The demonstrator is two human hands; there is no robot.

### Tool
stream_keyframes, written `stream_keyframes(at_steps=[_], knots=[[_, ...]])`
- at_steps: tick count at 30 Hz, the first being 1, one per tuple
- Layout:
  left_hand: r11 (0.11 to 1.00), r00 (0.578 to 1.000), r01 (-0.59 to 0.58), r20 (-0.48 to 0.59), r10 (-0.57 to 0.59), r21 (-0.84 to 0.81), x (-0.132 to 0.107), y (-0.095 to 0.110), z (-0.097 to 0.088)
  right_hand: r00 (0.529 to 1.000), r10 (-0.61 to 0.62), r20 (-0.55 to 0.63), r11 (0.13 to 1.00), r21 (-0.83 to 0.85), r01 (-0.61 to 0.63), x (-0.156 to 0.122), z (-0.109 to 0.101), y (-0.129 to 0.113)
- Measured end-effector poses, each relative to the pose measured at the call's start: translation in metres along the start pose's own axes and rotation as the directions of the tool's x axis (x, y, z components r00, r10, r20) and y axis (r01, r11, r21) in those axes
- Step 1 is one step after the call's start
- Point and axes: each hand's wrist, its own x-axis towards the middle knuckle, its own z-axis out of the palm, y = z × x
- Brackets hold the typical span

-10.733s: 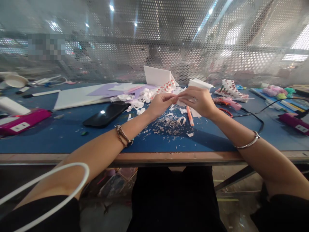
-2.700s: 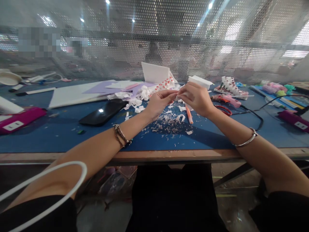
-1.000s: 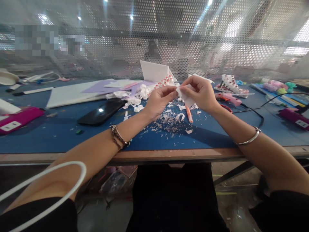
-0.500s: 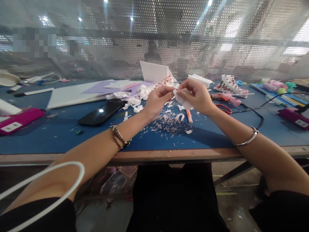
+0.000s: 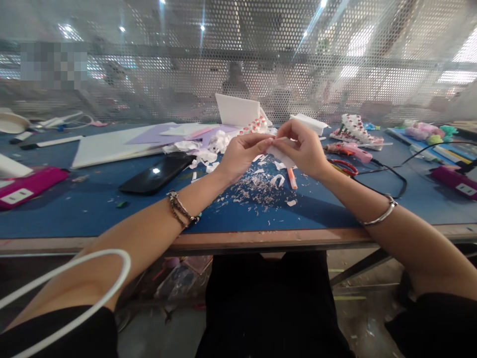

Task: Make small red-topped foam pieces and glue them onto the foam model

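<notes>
Both hands meet above the middle of the table, pinching a small, thin white sheet (image 5: 285, 155) that looks like paper or foam. My right hand (image 5: 307, 151) is closed on it, with thumb and forefinger together and much of the sheet under the palm. At its left edge, the fingertips of my left hand (image 5: 242, 154) are pressed together, touching the sheet close to the right fingertips. Below them lie fine white shreds (image 5: 261, 191) and curled scraps (image 5: 278, 180). An orange and white stick-like tool (image 5: 291, 178) rests on the table beneath my right hand.
A black phone (image 5: 156, 174) lies left of centre, near white and purple sheets (image 5: 112, 144). Behind the hands stands a white board (image 5: 238, 110). Right are a pink glue gun (image 5: 356, 151) with its cable and a red-dotted white piece (image 5: 352, 130). A perforated metal screen (image 5: 261, 44) closes the back.
My left fingertips have shifted slightly right, closer to the right ones, covering the upturned tip of the white sheet. The sheet sits a little lower. The table items have not moved.
</notes>
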Motion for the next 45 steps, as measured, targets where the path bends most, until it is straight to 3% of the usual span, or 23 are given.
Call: stream_keyframes(at_steps=[4, 10, 22, 30, 37, 41, 45], knots=[[0.999, 0.999, 0.035, 0.032, -0.034, -0.041, 0.005, -0.001, -0.006, 0.996, -0.02, 0.086, 0.997, -0.071, 0.026, 0.0, -0.004, -0.003], [0.98, 0.985, 0.17, 0.046, -0.166, -0.101, 0.006, 0.003, -0.01, 0.962, -0.253, 0.104, 0.94, -0.207, 0.27, 0.003, -0.009, 0.0], [0.963, 0.962, 0.251, 0.139, -0.237, -0.095, 0.005, -0.001, -0.01, 0.912, -0.356, 0.203, 0.852, -0.331, 0.406, 0.003, -0.01, 0.008], [0.992, 0.984, 0.12, 0.139, -0.112, -0.05, 0.003, -0.001, -0.008, 0.969, -0.194, 0.153, 0.948, -0.227, 0.225, 0.006, -0.012, 0.0], [0.988, 0.999, -0.038, 0.029, 0.034, 0.152, 0.0, 0.003, -0.004, 0.998, 0.019, 0.065, 0.994, -0.107, -0.012, 0.005, -0.009, 0.002], [0.972, 0.998, -0.069, 0.007, 0.069, 0.223, -0.004, 0.005, 0.002, 0.998, 0.051, 0.032, 0.995, -0.088, -0.048, 0.004, -0.006, 0.006], [0.96, 0.993, -0.104, 0.084, 0.085, 0.26, -0.008, 0.013, 0.006, 0.999, 0.047, 0.008, 0.997, -0.063, -0.047, 0.003, -0.005, 0.006]])
